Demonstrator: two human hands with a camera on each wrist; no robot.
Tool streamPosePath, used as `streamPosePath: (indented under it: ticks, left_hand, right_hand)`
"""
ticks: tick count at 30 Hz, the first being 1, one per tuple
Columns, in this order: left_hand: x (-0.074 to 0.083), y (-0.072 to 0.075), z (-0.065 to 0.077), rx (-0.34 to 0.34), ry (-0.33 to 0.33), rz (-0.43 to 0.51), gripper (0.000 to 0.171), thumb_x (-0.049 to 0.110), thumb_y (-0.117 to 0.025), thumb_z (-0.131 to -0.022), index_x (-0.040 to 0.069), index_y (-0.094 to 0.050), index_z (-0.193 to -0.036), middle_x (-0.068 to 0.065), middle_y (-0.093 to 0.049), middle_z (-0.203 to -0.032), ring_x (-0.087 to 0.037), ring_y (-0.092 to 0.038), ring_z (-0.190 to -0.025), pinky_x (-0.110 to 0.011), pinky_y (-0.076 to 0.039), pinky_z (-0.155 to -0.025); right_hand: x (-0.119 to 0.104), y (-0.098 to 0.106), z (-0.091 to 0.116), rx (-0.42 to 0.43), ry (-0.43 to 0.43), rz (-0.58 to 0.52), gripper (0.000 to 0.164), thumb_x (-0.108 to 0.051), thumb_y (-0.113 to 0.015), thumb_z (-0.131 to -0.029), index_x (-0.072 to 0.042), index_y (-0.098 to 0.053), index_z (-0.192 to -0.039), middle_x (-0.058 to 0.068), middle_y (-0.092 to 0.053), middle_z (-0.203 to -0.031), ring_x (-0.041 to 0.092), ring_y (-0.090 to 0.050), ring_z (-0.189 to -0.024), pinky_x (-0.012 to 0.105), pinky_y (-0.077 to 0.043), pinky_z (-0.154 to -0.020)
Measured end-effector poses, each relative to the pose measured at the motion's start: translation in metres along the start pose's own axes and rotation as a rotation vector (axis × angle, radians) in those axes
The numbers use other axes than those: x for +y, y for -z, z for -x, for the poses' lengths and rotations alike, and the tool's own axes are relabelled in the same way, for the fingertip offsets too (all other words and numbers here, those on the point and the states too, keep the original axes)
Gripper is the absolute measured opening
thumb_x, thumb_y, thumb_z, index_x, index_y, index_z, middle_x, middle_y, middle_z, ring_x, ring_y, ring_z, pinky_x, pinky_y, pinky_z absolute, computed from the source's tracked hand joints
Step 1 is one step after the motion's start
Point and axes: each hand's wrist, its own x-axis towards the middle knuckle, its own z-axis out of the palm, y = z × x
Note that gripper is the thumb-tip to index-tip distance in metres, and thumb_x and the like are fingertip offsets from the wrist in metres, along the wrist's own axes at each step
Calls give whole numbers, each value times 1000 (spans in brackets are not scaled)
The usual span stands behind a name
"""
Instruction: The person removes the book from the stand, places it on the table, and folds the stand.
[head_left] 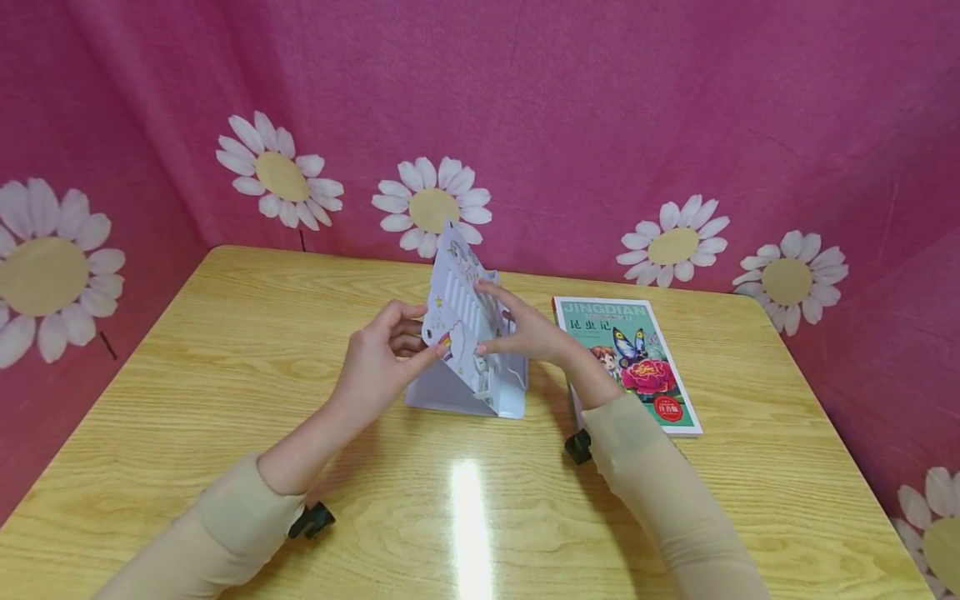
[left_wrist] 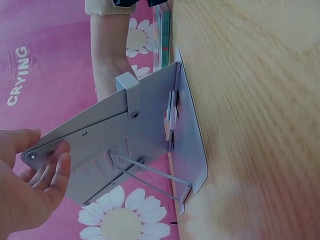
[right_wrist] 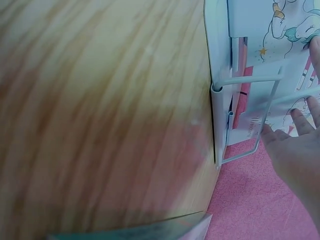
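Note:
A white book stand (head_left: 459,312) with cartoon unicorn prints stands tilted up near the middle of the table, its base plate (head_left: 442,398) on the wood. My left hand (head_left: 375,354) pinches the slanted panel's near left corner, thumb in front and fingers behind. On the panel's printed front, my right hand (head_left: 536,333) rests with spread fingers and thumb. The left wrist view shows the panel's plain back (left_wrist: 150,100) and a wire leg (left_wrist: 150,168) reaching down to the base. A white wire holder (right_wrist: 245,80) crosses the front by my right fingers in the right wrist view.
A green book (head_left: 600,312) with a butterfly and a red flower on its cover lies right of the stand, partly beneath my right forearm. Behind the wooden table (head_left: 300,292) hangs a pink curtain (head_left: 525,108) with daisies.

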Motion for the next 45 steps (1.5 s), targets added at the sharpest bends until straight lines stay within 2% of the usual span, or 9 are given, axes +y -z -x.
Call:
streamPosePath:
  ticks: [11, 17, 20, 28, 32, 39, 45]
  left_hand:
    - [-2, -4, 2, 53, -18, 43, 38, 6, -75, -79, 1, -56, -112, -13, -70, -96, -18, -67, -79, -22, -56, -67]
    - [-4, -6, 3, 78, -39, 36, 39, 5, -75, -79, 1, -58, -113, -11, -69, -95, -17, -68, -82, -22, -56, -70]
    - [-4, -6, 5, 86, -36, 22, 39, 5, -75, -79, 1, -57, -114, -11, -69, -95, -17, -68, -82, -22, -56, -71]
    - [-2, -8, 4, 85, -39, 1, 41, 5, -74, -80, 1, -57, -116, -10, -70, -95, -16, -68, -83, -23, -56, -72]
    - [-1, -10, 3, 79, -58, 7, 40, 5, -74, -80, 1, -58, -116, -11, -70, -95, -17, -68, -83, -23, -56, -72]
    - [4, -14, -1, 74, -99, 0, 39, 6, -75, -80, 1, -60, -115, -10, -71, -93, -15, -68, -82, -23, -56, -71]
    - [10, -16, -3, 44, -108, -1, 38, 8, -73, -81, 1, -61, -116, -10, -70, -97, -15, -68, -86, -22, -56, -74]
  right_hand:
    - [-3, -1, 3, 17, -36, -1, 92, -26, -78, -77, -24, -23, -150, 1, -15, -158, 23, -13, -144, 48, -24, -114]
    - [-10, -8, 10, 151, -27, -17, 79, -20, -75, -81, -18, -31, -147, 7, -24, -154, 25, -21, -142, 47, -27, -112]
    - [-16, -12, 16, 214, -53, -33, 75, -21, -75, -82, -18, -35, -146, 7, -28, -153, 24, -25, -141, 45, -31, -111]
    - [-32, -21, 37, 237, -91, -181, 75, -21, -73, -84, -12, -32, -147, 5, -29, -153, 26, -24, -141, 45, -32, -110]
    - [-35, -26, 45, 247, -99, -183, 77, -22, -72, -84, -14, -30, -148, 3, -27, -154, 27, -21, -142, 46, -33, -110]
    - [-39, -34, 53, 322, -78, -210, 77, -14, -73, -82, -13, -31, -147, 9, -24, -153, 31, -19, -142, 48, -37, -105]
    - [-42, -42, 60, 362, -56, -229, 81, -10, -74, -81, -11, -29, -147, 11, -24, -153, 35, -21, -141, 49, -40, -103]
